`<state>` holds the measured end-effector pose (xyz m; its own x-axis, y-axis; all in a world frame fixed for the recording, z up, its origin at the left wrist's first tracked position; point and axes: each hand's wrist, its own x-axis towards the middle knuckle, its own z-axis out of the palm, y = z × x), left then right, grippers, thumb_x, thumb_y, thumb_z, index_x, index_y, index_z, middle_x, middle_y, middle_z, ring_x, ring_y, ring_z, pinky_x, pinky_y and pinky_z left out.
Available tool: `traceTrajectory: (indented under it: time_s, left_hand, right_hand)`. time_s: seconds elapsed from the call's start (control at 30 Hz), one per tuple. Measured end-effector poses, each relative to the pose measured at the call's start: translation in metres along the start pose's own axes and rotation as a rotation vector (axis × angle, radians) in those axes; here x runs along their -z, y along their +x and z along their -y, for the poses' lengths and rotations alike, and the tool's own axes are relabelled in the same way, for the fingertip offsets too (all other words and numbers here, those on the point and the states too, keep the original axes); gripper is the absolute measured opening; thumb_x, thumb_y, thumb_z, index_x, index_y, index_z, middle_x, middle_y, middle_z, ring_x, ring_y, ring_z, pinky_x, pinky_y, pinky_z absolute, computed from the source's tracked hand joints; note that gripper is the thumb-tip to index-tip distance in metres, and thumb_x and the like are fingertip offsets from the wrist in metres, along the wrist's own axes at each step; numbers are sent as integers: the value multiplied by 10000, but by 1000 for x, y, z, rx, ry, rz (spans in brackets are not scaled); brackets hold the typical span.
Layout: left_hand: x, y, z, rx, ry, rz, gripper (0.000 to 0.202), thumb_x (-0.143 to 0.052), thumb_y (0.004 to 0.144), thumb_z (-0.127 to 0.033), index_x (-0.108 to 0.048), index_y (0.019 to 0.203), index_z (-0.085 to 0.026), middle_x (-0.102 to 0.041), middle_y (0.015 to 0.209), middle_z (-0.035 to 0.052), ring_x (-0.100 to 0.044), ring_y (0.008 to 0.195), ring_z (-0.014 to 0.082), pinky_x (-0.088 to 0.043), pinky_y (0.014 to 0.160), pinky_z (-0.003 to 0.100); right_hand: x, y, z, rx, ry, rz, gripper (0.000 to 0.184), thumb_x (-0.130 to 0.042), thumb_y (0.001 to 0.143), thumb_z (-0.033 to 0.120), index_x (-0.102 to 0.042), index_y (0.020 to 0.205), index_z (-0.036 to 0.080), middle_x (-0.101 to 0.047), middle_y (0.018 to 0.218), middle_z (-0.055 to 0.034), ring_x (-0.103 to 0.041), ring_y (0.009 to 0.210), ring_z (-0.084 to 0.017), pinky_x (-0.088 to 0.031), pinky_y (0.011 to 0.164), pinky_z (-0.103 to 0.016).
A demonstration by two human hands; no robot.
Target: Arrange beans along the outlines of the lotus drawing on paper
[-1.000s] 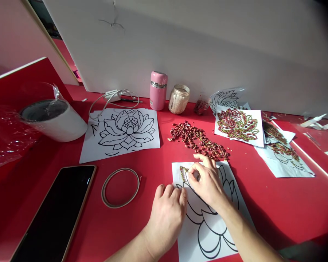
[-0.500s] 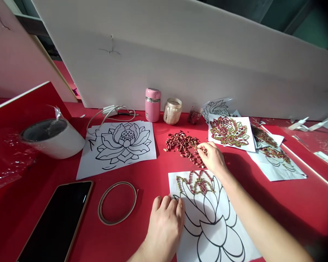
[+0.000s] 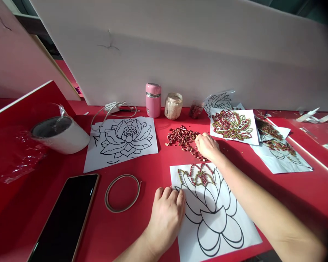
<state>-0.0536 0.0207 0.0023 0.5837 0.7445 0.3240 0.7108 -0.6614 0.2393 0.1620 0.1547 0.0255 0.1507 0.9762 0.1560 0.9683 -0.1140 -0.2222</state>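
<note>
My left hand (image 3: pixel 168 214) lies on the left edge of a lotus line drawing (image 3: pixel 215 222), fingers curled under and tips hidden. Along the drawing's top petals run rows of small red and green beans (image 3: pixel 203 175) stuck on the outlines. Beyond the sheet, my right hand (image 3: pixel 207 146) is at the right side of a loose pile of red and greenish beans (image 3: pixel 180 136). Its fingers are bent together and closed among the beans; whatever they pinch is hidden.
Left lie a phone (image 3: pixel 64 218), a tape roll (image 3: pixel 106 198), another lotus drawing (image 3: pixel 125 140) and a white roll (image 3: pixel 61 136). Behind stand a pink flask (image 3: pixel 153 102), a jar (image 3: pixel 173 106) and a bag of beans (image 3: pixel 196 110). Bean-covered lotus sheets (image 3: pixel 235 125) lie right, near glue bottles (image 3: pixel 308 115).
My right hand has gone from a thumb-and-finger pinch above the pile's right side to bent fingers down at the beans. My left hand keeps its place on the drawing; the camera view has shifted slightly.
</note>
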Motion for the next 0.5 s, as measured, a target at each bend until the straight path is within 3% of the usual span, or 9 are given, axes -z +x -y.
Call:
traceTrajectory:
  time_s: [0.13, 0.23, 0.33, 0.5]
  left_hand:
    - [2, 0, 0, 1, -24, 27, 174, -420, 837, -183, -552, 946, -150, -528, 687, 21, -446, 661, 165, -320, 650, 326]
    - [4, 1, 0, -5, -17, 33, 181, -414, 839, -188, -551, 949, -144, -529, 681, 23, -447, 658, 165, -322, 649, 325]
    - [6, 3, -1, 1, -7, 53, 185, -402, 841, -190, -554, 933, -137, -532, 675, 27, -452, 650, 168, -322, 638, 324]
    - [8, 6, -2, 18, -8, 91, 197, -381, 844, -179, -554, 929, -136, -535, 667, 28, -453, 642, 172, -318, 621, 320]
  right_hand:
    - [13, -17, 0, 40, 128, -40, 191, -336, 850, 258, -514, 843, 189, -566, 874, -79, -548, 810, -177, -421, 681, -293]
    - [21, -48, 7, 112, 255, -60, 205, -312, 869, 290, -487, 812, 199, -558, 941, -67, -544, 869, -146, -442, 718, -264]
    - [21, -83, 16, 221, 478, -83, 166, -397, 838, 289, -511, 758, 197, -515, 1032, -89, -494, 1017, -172, -431, 818, -300]
    - [10, -118, 26, 213, 356, -74, 135, -442, 805, 250, -549, 740, 200, -472, 1141, -97, -455, 1068, -218, -389, 872, -380]
